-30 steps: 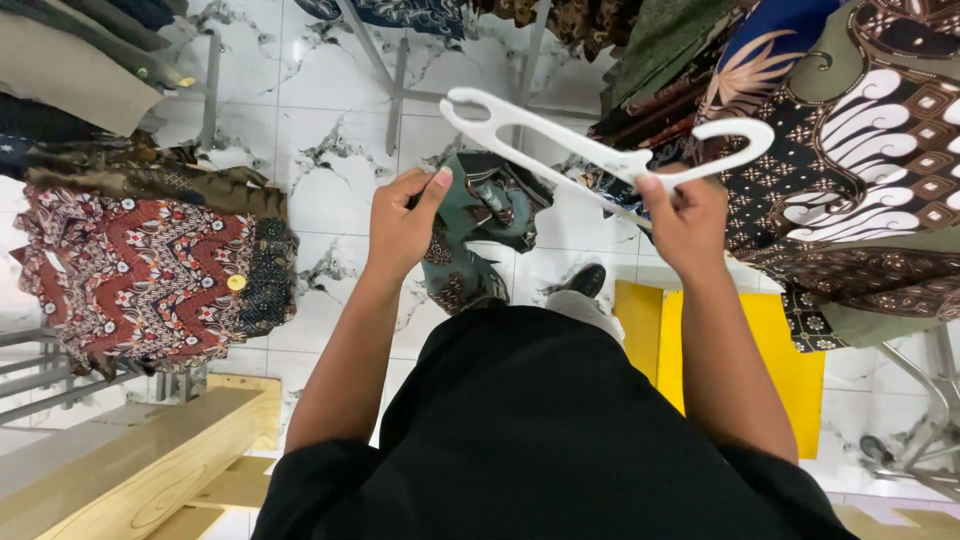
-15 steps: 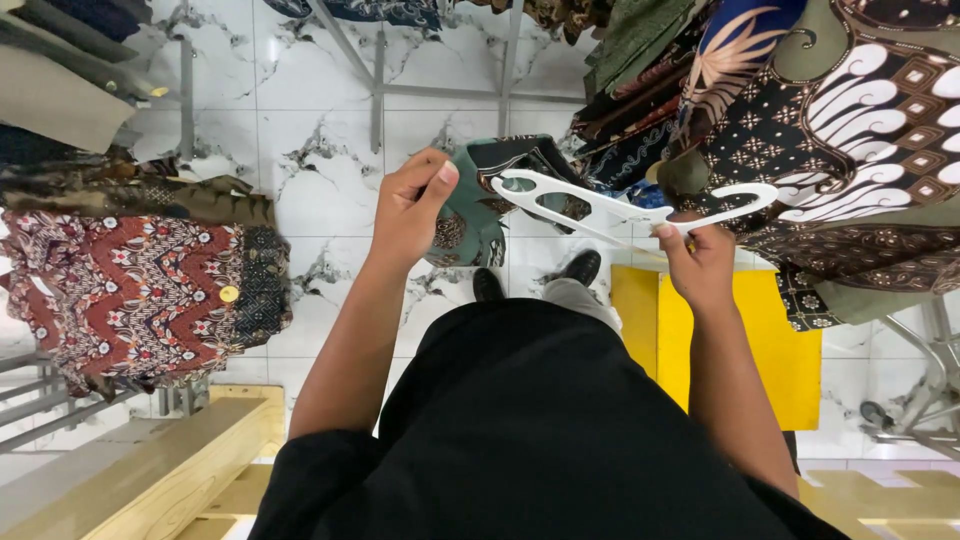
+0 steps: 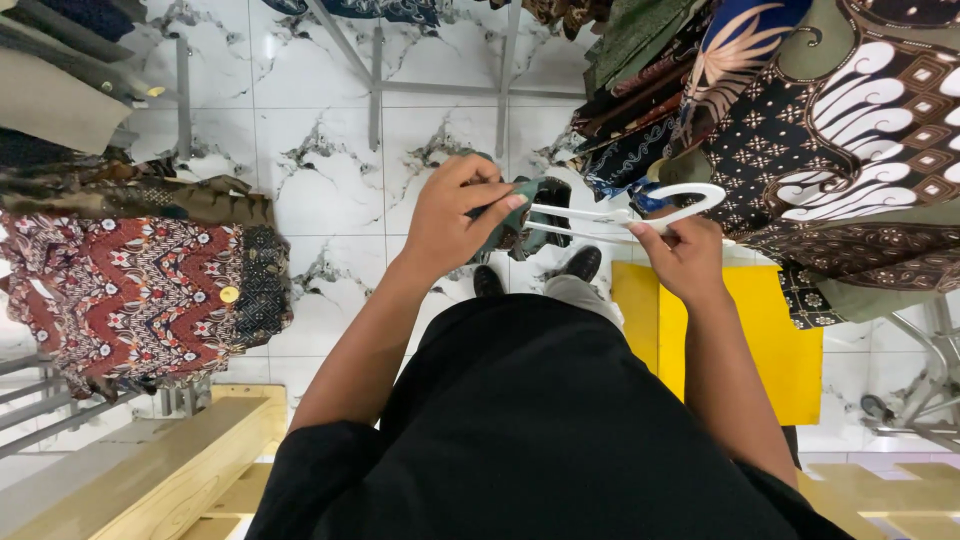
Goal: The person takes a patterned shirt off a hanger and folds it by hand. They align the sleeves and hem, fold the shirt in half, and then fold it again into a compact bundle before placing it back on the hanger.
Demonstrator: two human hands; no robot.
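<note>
A white plastic hanger was gripped at its hook end by the right hand. At nine o'clock of it, a folded dark-green patterned garment was pinched by the left hand. The hanger's far end seemed partly inside the cloth; hanging on the rack remained undone.

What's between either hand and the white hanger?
Nothing visible. The right hand grips the white hanger directly at its looped end. The left hand pinches the green patterned cloth at the hanger's other end, so that cloth lies between its fingers and the hanger there.
</note>
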